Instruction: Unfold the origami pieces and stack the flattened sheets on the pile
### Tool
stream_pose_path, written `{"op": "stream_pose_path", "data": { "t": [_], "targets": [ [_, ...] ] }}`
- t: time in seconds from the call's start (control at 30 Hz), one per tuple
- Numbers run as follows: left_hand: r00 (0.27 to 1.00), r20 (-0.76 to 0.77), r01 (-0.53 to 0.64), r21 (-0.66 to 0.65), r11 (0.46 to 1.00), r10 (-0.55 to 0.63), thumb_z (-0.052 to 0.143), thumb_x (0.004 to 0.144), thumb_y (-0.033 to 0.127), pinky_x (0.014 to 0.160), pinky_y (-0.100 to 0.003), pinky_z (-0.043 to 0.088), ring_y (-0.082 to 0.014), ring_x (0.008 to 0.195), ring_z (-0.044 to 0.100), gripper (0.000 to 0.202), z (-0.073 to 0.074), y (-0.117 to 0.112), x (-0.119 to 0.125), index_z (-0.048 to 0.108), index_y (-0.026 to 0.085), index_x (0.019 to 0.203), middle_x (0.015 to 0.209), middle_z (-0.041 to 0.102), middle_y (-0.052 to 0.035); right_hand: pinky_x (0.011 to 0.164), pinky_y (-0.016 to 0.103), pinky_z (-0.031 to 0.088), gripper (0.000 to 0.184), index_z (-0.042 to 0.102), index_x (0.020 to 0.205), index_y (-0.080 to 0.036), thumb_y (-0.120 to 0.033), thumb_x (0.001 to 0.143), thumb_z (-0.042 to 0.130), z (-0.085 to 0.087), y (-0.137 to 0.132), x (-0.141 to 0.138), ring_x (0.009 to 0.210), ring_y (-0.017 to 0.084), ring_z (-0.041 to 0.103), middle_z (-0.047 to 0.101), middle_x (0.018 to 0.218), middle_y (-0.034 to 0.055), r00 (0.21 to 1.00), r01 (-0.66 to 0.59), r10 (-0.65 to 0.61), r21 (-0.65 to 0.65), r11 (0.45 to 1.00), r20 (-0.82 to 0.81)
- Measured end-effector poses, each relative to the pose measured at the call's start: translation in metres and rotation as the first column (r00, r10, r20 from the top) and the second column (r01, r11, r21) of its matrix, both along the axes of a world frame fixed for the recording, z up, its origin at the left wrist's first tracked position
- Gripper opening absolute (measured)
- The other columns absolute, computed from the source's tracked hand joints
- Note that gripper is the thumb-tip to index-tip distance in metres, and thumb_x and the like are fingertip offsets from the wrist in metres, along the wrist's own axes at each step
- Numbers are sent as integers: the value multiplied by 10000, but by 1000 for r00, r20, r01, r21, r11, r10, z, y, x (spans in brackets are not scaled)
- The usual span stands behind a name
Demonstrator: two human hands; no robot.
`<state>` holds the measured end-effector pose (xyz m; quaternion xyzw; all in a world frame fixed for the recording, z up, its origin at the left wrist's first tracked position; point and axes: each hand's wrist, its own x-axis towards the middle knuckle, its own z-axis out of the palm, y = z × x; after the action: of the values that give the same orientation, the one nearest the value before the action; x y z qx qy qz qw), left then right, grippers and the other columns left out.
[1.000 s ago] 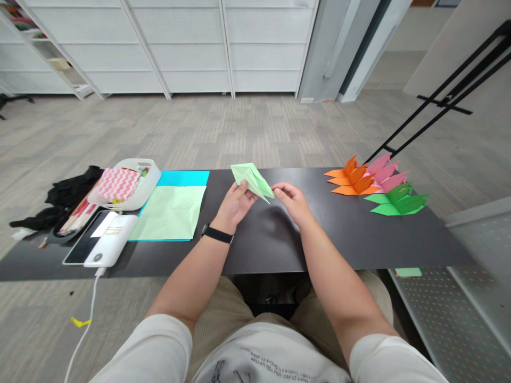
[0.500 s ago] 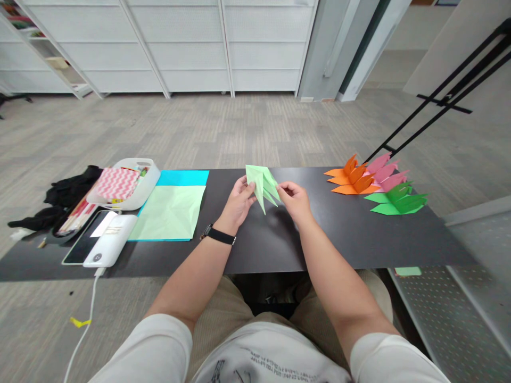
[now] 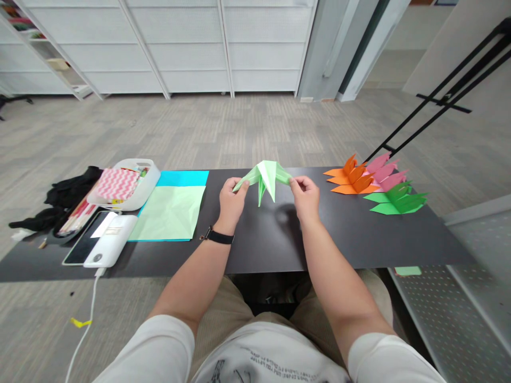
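Note:
Above the dark table, a light green origami paper (image 3: 268, 174) is stretched between my two hands. It has long pointed flaps: two spread sideways, others hang down in the middle. My left hand (image 3: 231, 203), with a black band on the wrist, pinches the tip of the left flap. The right flap's end is pinched between the thumb and fingers of my right hand (image 3: 305, 198). Off to the right stand folded paper pieces with pointed petals: orange (image 3: 351, 178), pink (image 3: 387, 171) and green (image 3: 398, 200).
Left on the table (image 3: 263, 250) lie light green sheets (image 3: 170, 213) over blue paper (image 3: 183, 177). Beyond them are a white basket (image 3: 146, 186) with a pink zigzag-patterned item, a white power bank (image 3: 109, 242) with a cable, a dark tablet (image 3: 82, 250) and black cloth (image 3: 72, 186).
My hands have moved apart, and the green paper's side flaps are now pulled outward to left and right. The middle flaps hang between them.

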<state>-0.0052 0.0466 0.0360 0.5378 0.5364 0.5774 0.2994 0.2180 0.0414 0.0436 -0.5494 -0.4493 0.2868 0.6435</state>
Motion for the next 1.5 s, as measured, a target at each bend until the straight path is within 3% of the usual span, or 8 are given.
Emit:
{"op": "stream_pose_path", "data": {
  "t": [0.23, 0.4, 0.5, 0.6, 0.73, 1.0, 1.23, 1.5],
  "targets": [
    [997, 62, 41, -35, 999, -38, 787, 880, 433, 806, -276, 474, -187, 879, 612, 224, -3, 4, -3, 727, 217, 875, 924, 682, -18, 675, 250, 549, 405, 564, 811, -259, -533, 698, 841, 0, 13, 27, 701, 131, 651, 651, 746, -48, 899, 70, -83, -45, 997, -429],
    [991, 85, 115, -95, 989, -107, 841, 829, 395, 826, -295, 484, -197, 872, 623, 210, -7, 5, 0, 752, 211, 872, 912, 690, -27, 674, 239, 566, 407, 529, 830, -264, -501, 706, 835, -1, 15, 36, 711, 126, 684, 675, 775, -59, 851, 93, -94, -28, 995, -517],
    [980, 149, 136, -42, 990, -129, 908, 772, 369, 924, -332, 506, -227, 1023, 650, 360, 0, 0, 2, 753, 230, 1065, 1128, 700, -70, 679, 228, 567, 393, 553, 849, -259, -482, 713, 846, -1, 15, 35, 709, 111, 681, 686, 796, -62, 830, 91, -80, -9, 996, -552],
    [993, 53, 105, 71, 992, -109, 954, 726, 342, 1083, -398, 471, -279, 1234, 603, 543, 8, -7, 5, 704, 261, 1201, 1303, 637, -93, 676, 226, 571, 389, 575, 842, -255, -475, 710, 867, 0, 13, 29, 707, 109, 673, 685, 788, -63, 839, 62, -50, 3, 998, -542],
    [980, -141, 159, 106, 982, -143, 945, 747, 358, 1194, -455, 395, -313, 1319, 542, 556, 10, -14, 7, 645, 261, 1204, 1305, 605, -98, 682, 242, 592, 396, 595, 819, -254, -492, 702, 889, 2, 7, 13, 715, 120, 663, 672, 767, -60, 868, -8, 1, -11, 1000, -496],
    [984, -142, 121, 59, 991, -111, 664, 975, 308, 1022, -357, 461, -248, 1034, 620, 69, 5, -8, 4, 689, 246, 995, 1064, 677, -61, 675, 260, 582, 443, 621, 843, -258, -598, 714, 874, 5, 2, 5, 755, 138, 661, 686, 811, -35, 924, -136, 119, -22, 990, -362],
    [993, -111, 25, -41, 999, -29, 601, 1028, 384, 770, -286, 415, -186, 784, 568, 246, 8, -5, 0, 610, 234, 833, 792, 623, 10, 678, 273, 578, 444, 647, 917, -267, -574, 691, 874, 6, 1, 2, 764, 150, 634, 680, 849, -31, 954, -182, 165, -46, 982, -252],
    [991, -137, -8, -36, 999, 3, 590, 1032, 389, 729, -288, 364, -178, 738, 536, 219, 4, 0, -2, 618, 242, 871, 758, 593, 25, 700, 274, 594, 478, 667, 1129, -271, -418, 695, 804, -9, 6, 5, 812, 149, 626, 691, 1008, -11, 979, -172, 149, -166, 971, -142]
  ]
}}
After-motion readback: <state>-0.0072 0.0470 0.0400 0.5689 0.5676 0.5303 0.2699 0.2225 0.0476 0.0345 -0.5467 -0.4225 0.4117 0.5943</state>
